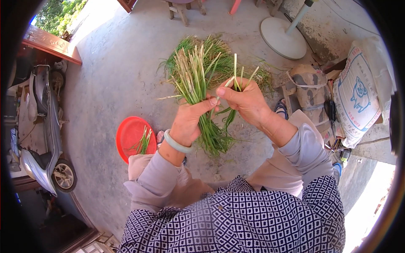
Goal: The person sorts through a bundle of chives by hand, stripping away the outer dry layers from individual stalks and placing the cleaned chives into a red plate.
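Note:
My left hand (190,118), with a pale bangle (176,143) at the wrist, grips a thick bunch of green leafy stalks (193,80). Their whitish cut ends point away from me, and the green leaves hang down toward my lap. Beside it, my right hand (245,99) pinches a few loose stalks (235,68) whose pale ends stick up past the fingers. The two thumbs nearly meet at the edge of the bunch. On the floor beyond lies a heap of similar greens (218,50), partly hidden by the bunch. Several cut stalks (144,140) rest in a red plastic basin (125,131).
A motor scooter (47,132) stands at the left. At the upper right is a round white stand base (281,38). A printed woven sack (357,95) and a tied bundle (308,87) sit at the right. A wooden stool (180,12) is at the far side.

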`<action>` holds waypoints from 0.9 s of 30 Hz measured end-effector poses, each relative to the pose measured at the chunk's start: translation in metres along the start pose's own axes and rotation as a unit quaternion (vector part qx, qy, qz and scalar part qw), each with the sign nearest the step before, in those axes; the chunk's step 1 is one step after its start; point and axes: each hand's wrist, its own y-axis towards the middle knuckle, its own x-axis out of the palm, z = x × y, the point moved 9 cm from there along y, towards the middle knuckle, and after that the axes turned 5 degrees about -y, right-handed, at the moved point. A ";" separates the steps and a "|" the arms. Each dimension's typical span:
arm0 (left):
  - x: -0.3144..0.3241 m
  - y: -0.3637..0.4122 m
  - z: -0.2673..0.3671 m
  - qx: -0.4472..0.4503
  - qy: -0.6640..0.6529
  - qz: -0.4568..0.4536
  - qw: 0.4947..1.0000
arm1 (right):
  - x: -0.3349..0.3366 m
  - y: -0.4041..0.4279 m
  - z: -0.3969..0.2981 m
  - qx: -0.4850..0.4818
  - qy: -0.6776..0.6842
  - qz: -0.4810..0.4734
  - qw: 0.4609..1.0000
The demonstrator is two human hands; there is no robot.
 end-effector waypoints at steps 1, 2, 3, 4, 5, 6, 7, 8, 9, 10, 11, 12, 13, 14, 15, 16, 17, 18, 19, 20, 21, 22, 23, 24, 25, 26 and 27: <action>0.002 -0.001 0.000 -0.003 -0.020 -0.013 1.000 | 0.002 -0.001 -0.001 0.000 -0.001 -0.003 1.000; 0.004 -0.002 0.000 -0.006 -0.040 -0.025 0.999 | 0.003 -0.003 -0.004 -0.008 0.011 -0.003 1.000; 0.003 -0.002 0.000 -0.004 -0.041 -0.023 0.999 | 0.005 -0.004 -0.006 -0.016 0.023 -0.003 1.000; 0.004 -0.002 -0.002 -0.011 -0.053 -0.038 0.998 | 0.006 -0.005 -0.007 -0.015 0.022 -0.006 1.000; 0.005 -0.002 -0.003 -0.018 -0.065 -0.052 0.996 | 0.009 -0.006 -0.010 -0.022 0.029 -0.020 0.999; 0.004 -0.002 -0.003 -0.016 -0.066 -0.050 0.996 | 0.011 -0.007 -0.013 -0.030 0.037 -0.034 0.998; 0.005 -0.002 -0.005 -0.023 -0.072 -0.057 0.995 | 0.011 -0.008 -0.015 -0.029 0.036 -0.036 0.998; 0.005 -0.003 -0.006 -0.029 -0.079 -0.064 0.994 | 0.013 -0.008 -0.017 -0.031 0.017 -0.048 0.998; 0.006 -0.003 -0.006 -0.029 -0.079 -0.065 0.994 | 0.013 -0.009 -0.019 -0.034 -0.003 -0.057 0.998; 0.007 -0.004 -0.005 -0.024 -0.071 -0.068 0.995 | 0.011 -0.008 -0.020 -0.034 -0.003 -0.057 0.998; 0.007 -0.004 -0.004 -0.020 -0.062 -0.070 0.995 | 0.011 -0.008 -0.019 -0.028 -0.026 -0.073 0.997; 0.007 -0.004 -0.004 -0.019 -0.062 -0.070 0.995 | 0.013 -0.008 -0.019 -0.022 -0.048 -0.091 0.994; 0.007 -0.005 -0.005 -0.029 -0.067 -0.077 0.994 | 0.012 -0.008 -0.021 -0.022 -0.048 -0.092 0.994; 0.008 -0.006 -0.006 -0.040 -0.071 -0.084 0.993 | 0.014 -0.009 -0.027 -0.038 -0.086 -0.100 0.991; 0.009 -0.006 -0.006 -0.040 -0.071 -0.084 0.993 | 0.015 -0.010 -0.032 -0.054 -0.124 -0.106 0.985; 0.009 -0.006 -0.008 -0.050 -0.075 -0.077 0.993 | 0.013 -0.010 -0.032 -0.054 -0.124 -0.106 0.985; 0.009 -0.007 -0.010 -0.061 -0.079 -0.069 0.993 | 0.012 -0.010 -0.034 -0.071 -0.157 -0.108 0.979; 0.010 -0.007 -0.010 -0.061 -0.079 -0.069 0.993 | 0.011 -0.010 -0.036 -0.087 -0.190 -0.111 0.972; 0.011 -0.007 -0.011 -0.064 -0.077 -0.073 0.992 | 0.008 -0.010 -0.036 -0.087 -0.190 -0.110 0.972; 0.012 -0.008 -0.011 -0.068 -0.076 -0.078 0.992 | 0.007 -0.011 -0.041 -0.127 -0.231 -0.111 0.958; 0.012 -0.008 -0.011 -0.068 -0.075 -0.078 0.992 | 0.007 -0.013 -0.046 -0.167 -0.272 -0.113 0.941; 0.012 -0.008 -0.011 -0.070 -0.070 -0.073 0.992 | 0.004 -0.013 -0.047 -0.167 -0.272 -0.113 0.941; 0.011 -0.008 -0.012 -0.072 -0.065 -0.068 0.993 | -0.003 -0.011 -0.046 -0.153 -0.297 -0.085 0.939; 0.011 -0.008 -0.012 -0.072 -0.064 -0.068 0.993 | -0.011 -0.009 -0.046 -0.139 -0.321 -0.058 0.935; 0.008 -0.007 -0.013 -0.074 -0.062 -0.060 0.994 | -0.013 -0.008 -0.047 -0.139 -0.321 -0.057 0.935; 0.006 -0.006 -0.013 -0.075 -0.059 -0.052 0.994 | -0.024 -0.006 -0.051 -0.136 -0.300 -0.013 0.944; 0.006 -0.006 -0.014 -0.076 -0.058 -0.054 0.994 | -0.036 -0.005 -0.055 -0.134 -0.279 0.032 0.950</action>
